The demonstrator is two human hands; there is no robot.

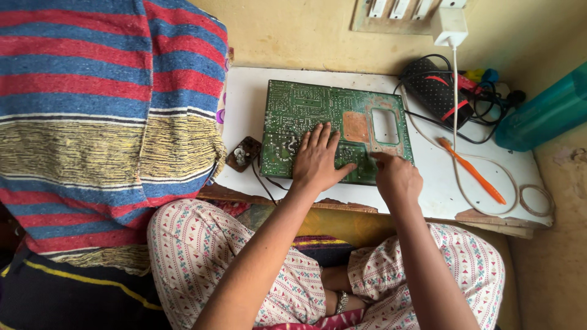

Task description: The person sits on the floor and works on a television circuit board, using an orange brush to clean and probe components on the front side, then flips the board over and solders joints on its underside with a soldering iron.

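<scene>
A large green circuit board (318,110) lies solder side up on a white board (244,91). It has a copper patch and a rectangular cutout near its right end. My left hand (318,160) rests flat on the board's near edge, fingers spread. My right hand (396,177) is at the board's near right corner with its fingers curled and the fingertips touching the board. I cannot tell if it pinches anything small. A small brown board piece (243,153) with round metal parts lies just left of the green board, joined by thin wires.
An orange tool (472,171) and a white cable (489,177) lie to the right. Behind them sit a black device (437,90) with tangled leads and a teal bottle (544,113). A striped cloth (104,116) covers the left. A wall socket with a white charger (449,25) is above.
</scene>
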